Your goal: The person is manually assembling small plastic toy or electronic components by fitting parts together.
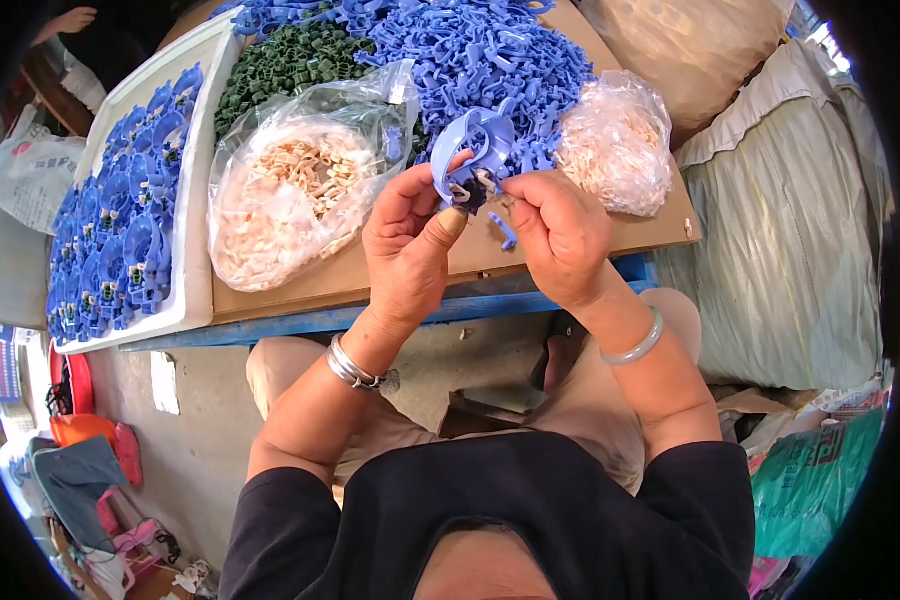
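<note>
Your left hand (407, 240) grips the blue ring part (456, 140) over the table's near edge (270, 328), small lever (504, 232) slanting nearer your pinching right hand (567, 235), contents unclear.

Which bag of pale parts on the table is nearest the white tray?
The left bag, beside the tray; the right bag lies farther off, beyond the right hand.

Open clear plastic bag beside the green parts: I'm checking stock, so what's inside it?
Small cream pieces show through the mouth and clear film of the bag. Those on top cover whatever lies deeper, so that cannot be seen.
</note>
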Motion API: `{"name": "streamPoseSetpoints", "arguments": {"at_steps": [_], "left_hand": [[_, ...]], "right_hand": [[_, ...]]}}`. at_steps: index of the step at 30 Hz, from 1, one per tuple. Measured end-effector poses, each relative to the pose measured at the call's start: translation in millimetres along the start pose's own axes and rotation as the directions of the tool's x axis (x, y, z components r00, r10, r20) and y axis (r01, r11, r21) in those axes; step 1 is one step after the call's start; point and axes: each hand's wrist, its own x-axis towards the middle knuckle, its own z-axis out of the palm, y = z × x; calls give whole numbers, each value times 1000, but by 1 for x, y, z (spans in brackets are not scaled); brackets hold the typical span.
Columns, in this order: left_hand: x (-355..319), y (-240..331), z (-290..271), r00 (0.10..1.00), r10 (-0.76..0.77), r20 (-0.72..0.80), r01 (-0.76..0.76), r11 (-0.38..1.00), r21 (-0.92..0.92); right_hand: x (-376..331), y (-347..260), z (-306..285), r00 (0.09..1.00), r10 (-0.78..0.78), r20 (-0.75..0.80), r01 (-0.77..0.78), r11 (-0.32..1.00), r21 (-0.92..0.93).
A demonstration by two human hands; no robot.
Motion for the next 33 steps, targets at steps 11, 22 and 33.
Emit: {"name": "streamPoseSetpoints", "arguments": {"at_steps": [11, 22, 33], "left_hand": [[-4, -2, 0, 999, 18, 51, -23, 995, 98], [-6, 3, 2, 965, 156, 209, -236, 864, 445], [-6, 4, 4, 1000, 2, 28, -7, 982, 188]], "right_hand": [[1, -7, 1, 998, 55, 6, -55, 998, -18], [-5, -23, 6, 637, 724, 264, -638, 304, 708], [-8, -13, 17, 944, 330, -30, -321, 934, 158]]}}
